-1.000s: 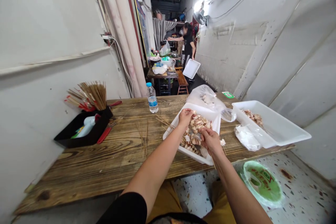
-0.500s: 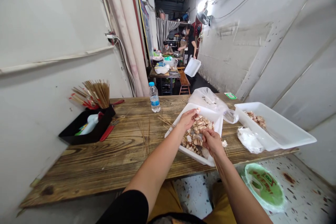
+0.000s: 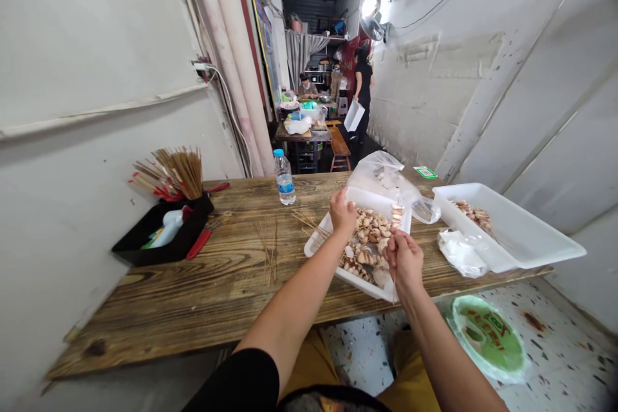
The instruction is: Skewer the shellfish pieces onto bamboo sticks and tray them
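My right hand [image 3: 404,259] is closed around the lower part of a bamboo skewer. Several pale pieces are threaded on the skewer [image 3: 396,214], which points up over the right side of a white tray [image 3: 357,278]. My left hand [image 3: 342,214] is at the tray's far left rim, its thumb on the inner side and its fingers closed over the edge. Inside the tray lies a heap of pale brown, clove-like pieces [image 3: 371,226], some in rows on skewers. Bare skewers [image 3: 309,222] rest across the tray's left rim.
A clear plastic bag [image 3: 381,177] lies behind the tray. To the right is another white tray [image 3: 531,238] with loaded skewers. A water bottle [image 3: 284,181], loose skewers [image 3: 270,248] and a black box [image 3: 145,254] are at left. Below sits a green-lined bin [image 3: 492,341]. Two people are farther back.
My right hand has lifted the loaded skewer upright. My left hand has moved slightly left and back to the tray rim. The standing person in back has turned and moved right, carrying a white tray.
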Demonstrator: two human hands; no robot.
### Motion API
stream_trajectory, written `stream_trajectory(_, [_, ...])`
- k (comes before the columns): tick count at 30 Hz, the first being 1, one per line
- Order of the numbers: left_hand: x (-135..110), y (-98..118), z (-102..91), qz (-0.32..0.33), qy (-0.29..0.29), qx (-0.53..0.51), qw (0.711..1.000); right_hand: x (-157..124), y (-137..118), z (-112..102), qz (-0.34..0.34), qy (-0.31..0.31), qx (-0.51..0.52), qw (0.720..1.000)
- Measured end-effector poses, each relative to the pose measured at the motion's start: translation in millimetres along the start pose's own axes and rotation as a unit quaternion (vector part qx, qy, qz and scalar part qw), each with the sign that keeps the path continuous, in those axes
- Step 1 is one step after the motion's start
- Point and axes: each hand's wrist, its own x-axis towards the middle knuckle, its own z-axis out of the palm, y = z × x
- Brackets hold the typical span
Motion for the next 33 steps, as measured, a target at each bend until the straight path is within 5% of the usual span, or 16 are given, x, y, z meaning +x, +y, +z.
stream_trajectory(7, [5.4, 12.2, -5.3, -0.037, -0.223, 0.152, 0.962, 1.0, -1.1, 0.3, 0.003, 0.03, 0.067, 0.997])
stream_trajectory(11, [11.3, 14.5, 12.6, -0.002, -0.29, 0.101, 0.952, 2.2, -2.6, -0.9, -0.015, 0.059, 0.096, 0.994])
stream_trajectory(16, [12.8, 3.0, 39.8, 0.03, -0.288, -0.035, 0.956, 3.6, -3.1, -1.2, -0.015, 0.059, 0.074, 0.995])
stream_trajectory(24, [17.9, 0.6, 63.4, -0.005, -0.307, -0.05, 0.95, 3.4, -1.6, -1.2, -0.004, 0.048, 0.094, 0.994])
stream_trajectory(30, [29.0, 4.5, 60.8, -0.068, -0.304, -0.04, 0.949, 3.3, -2.5, -0.5, -0.006, 0.049, 0.082, 0.995])
stream_trajectory(33, [29.6, 2.0, 53.1, -0.122, -0.287, -0.125, 0.942, 3.8, -2.0, -0.3, -0.004, 0.048, 0.061, 0.997])
